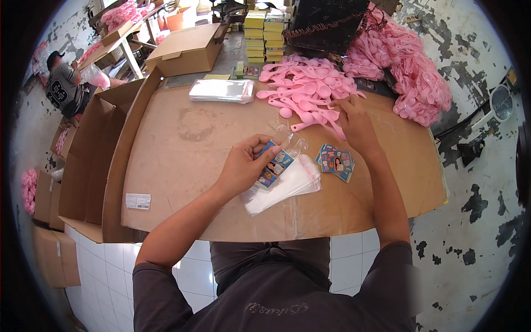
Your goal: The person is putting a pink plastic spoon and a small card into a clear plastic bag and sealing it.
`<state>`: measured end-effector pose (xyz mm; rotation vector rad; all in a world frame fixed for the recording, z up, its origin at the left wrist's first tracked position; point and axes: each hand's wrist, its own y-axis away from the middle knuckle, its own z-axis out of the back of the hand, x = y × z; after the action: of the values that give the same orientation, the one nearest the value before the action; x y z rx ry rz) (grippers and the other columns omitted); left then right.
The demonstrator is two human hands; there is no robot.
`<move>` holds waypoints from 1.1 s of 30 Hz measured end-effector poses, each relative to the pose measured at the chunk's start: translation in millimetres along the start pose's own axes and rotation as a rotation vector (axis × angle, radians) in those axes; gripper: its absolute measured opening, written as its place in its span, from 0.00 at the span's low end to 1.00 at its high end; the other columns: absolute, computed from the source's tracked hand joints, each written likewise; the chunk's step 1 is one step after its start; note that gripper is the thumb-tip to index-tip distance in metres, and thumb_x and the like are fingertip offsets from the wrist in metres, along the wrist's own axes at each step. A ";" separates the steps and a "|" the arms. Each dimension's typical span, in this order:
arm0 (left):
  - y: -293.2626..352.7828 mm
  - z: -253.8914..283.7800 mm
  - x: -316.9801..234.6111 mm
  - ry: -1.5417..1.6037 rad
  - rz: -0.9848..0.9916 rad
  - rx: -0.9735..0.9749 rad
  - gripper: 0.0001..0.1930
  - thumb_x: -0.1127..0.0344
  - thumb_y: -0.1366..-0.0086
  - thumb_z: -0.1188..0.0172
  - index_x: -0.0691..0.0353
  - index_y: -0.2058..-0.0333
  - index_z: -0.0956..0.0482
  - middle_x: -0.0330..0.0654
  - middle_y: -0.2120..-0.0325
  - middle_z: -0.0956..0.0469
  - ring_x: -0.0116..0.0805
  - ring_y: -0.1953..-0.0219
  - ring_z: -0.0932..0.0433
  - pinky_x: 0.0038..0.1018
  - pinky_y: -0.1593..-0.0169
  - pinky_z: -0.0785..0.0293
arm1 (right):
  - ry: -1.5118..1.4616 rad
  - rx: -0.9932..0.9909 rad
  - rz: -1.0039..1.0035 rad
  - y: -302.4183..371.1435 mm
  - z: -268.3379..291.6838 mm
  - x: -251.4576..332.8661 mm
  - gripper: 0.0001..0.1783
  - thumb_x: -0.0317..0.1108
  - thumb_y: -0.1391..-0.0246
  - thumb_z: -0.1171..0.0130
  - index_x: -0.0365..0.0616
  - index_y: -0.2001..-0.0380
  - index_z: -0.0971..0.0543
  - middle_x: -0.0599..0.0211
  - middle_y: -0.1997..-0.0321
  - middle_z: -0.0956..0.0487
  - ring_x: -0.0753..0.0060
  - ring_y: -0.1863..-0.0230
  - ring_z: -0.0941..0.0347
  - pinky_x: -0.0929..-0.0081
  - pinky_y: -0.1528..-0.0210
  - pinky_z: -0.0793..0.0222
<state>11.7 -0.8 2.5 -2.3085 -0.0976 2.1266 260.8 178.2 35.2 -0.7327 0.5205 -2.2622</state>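
Observation:
A blue printed card (pixel 271 172) with pictures on it is held in my left hand (pixel 240 166), the thumb pressed on its face. Clear plastic film shows just behind the card. Under this hand lies a stack of clear plastic sleeves (pixel 287 188). My right hand (pixel 354 119) reaches over the near right side of a heap of pink plastic spoons (pixel 310 83), its fingers bent and apart, touching the spoons. Some fingertips are hidden, and no spoon is seen lifted. A small fanned stack of similar cards (pixel 336 162) lies between my forearms.
Another pack of clear sleeves (pixel 221 91) rests at the back of the cardboard-covered table (pixel 166 160). Yellow-edged card stacks (pixel 264 36), a closed carton (pixel 185 50) and bagged pink spoons (pixel 412 77) stand beyond. An open carton (pixel 94 160) adjoins the left edge. Another person (pixel 69 88) sits far left.

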 end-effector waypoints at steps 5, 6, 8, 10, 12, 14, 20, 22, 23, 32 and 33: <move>-1.7 -3.1 7.2 0.017 -0.027 -0.010 0.12 0.63 0.27 0.40 0.65 0.52 0.21 0.35 0.66 0.17 0.15 0.68 0.21 0.15 0.68 0.25 | 0.096 0.193 0.135 20.6 -9.1 -4.7 0.10 0.31 0.44 0.38 0.40 0.59 0.18 0.56 0.60 0.23 0.52 0.57 0.23 0.58 0.55 0.27; -1.7 -3.9 8.0 0.019 -0.031 -0.013 0.12 0.63 0.27 0.41 0.65 0.52 0.21 0.34 0.67 0.17 0.15 0.68 0.21 0.15 0.68 0.25 | 0.095 0.194 0.135 21.5 -12.4 -7.3 0.10 0.31 0.44 0.38 0.40 0.59 0.18 0.56 0.60 0.23 0.52 0.57 0.23 0.58 0.55 0.27; -3.5 -3.1 7.3 0.012 -0.024 -0.007 0.11 0.64 0.27 0.41 0.64 0.52 0.21 0.34 0.67 0.17 0.15 0.68 0.21 0.15 0.68 0.25 | -0.084 0.362 -0.139 23.5 -15.6 -9.1 0.12 0.33 0.45 0.36 0.40 0.59 0.18 0.57 0.62 0.21 0.53 0.58 0.23 0.59 0.55 0.27; -2.7 -3.8 6.9 0.003 -0.017 0.002 0.11 0.64 0.27 0.41 0.64 0.52 0.21 0.33 0.68 0.17 0.15 0.69 0.21 0.16 0.68 0.25 | -0.060 0.380 -0.139 21.2 -12.7 -9.3 0.12 0.34 0.45 0.36 0.40 0.59 0.18 0.57 0.62 0.21 0.53 0.58 0.22 0.60 0.55 0.27; -2.7 -1.5 7.2 0.029 -0.009 -0.016 0.11 0.64 0.27 0.41 0.64 0.53 0.21 0.33 0.68 0.18 0.15 0.69 0.22 0.16 0.68 0.25 | -0.039 0.401 -0.135 18.9 -9.8 -6.5 0.13 0.35 0.45 0.36 0.41 0.59 0.18 0.58 0.63 0.20 0.54 0.59 0.22 0.61 0.55 0.26; -2.0 -0.8 7.5 0.017 -0.001 -0.023 0.11 0.64 0.27 0.41 0.64 0.53 0.21 0.33 0.68 0.18 0.15 0.69 0.22 0.16 0.68 0.25 | -0.014 0.471 -0.078 21.9 -2.4 -6.9 0.14 0.36 0.44 0.37 0.40 0.57 0.18 0.58 0.61 0.20 0.55 0.58 0.22 0.62 0.54 0.26; -3.6 -4.5 4.5 0.053 0.000 0.020 0.12 0.65 0.28 0.40 0.68 0.52 0.22 0.35 0.65 0.16 0.15 0.65 0.21 0.16 0.63 0.24 | 0.061 0.294 0.161 27.2 -2.8 -20.9 0.14 0.28 0.41 0.40 0.41 0.52 0.18 0.58 0.57 0.20 0.57 0.55 0.23 0.64 0.51 0.27; -1.0 -1.9 2.9 0.044 0.012 -0.003 0.12 0.65 0.28 0.40 0.68 0.52 0.22 0.36 0.65 0.16 0.16 0.65 0.21 0.17 0.63 0.24 | -0.142 0.306 0.145 27.4 1.1 8.5 0.14 0.25 0.42 0.41 0.40 0.52 0.18 0.60 0.60 0.21 0.62 0.58 0.24 0.67 0.54 0.28; -0.8 -2.0 3.4 0.047 0.012 0.005 0.12 0.66 0.28 0.39 0.68 0.51 0.22 0.37 0.64 0.16 0.16 0.64 0.21 0.17 0.62 0.23 | -0.335 0.315 0.119 27.8 6.9 24.4 0.15 0.21 0.44 0.41 0.39 0.52 0.18 0.62 0.64 0.22 0.67 0.60 0.26 0.70 0.57 0.30; 1.2 -4.9 3.3 -0.058 0.002 0.076 0.13 0.67 0.29 0.39 0.67 0.50 0.20 0.38 0.63 0.15 0.17 0.67 0.21 0.17 0.64 0.23 | -0.481 0.552 0.213 18.5 34.4 61.5 0.11 0.25 0.41 0.40 0.38 0.56 0.17 0.58 0.58 0.21 0.64 0.55 0.24 0.71 0.52 0.29; 1.6 -4.8 1.6 -0.137 0.040 0.098 0.13 0.67 0.29 0.39 0.68 0.50 0.19 0.39 0.62 0.15 0.17 0.67 0.21 0.18 0.63 0.22 | -0.479 0.553 0.213 18.7 33.1 63.3 0.11 0.25 0.41 0.40 0.38 0.56 0.17 0.58 0.58 0.21 0.64 0.55 0.24 0.71 0.52 0.29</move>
<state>16.6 -2.2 1.2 -2.1288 0.0516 2.2520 252.9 115.1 72.5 -0.8380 -0.2401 -1.8139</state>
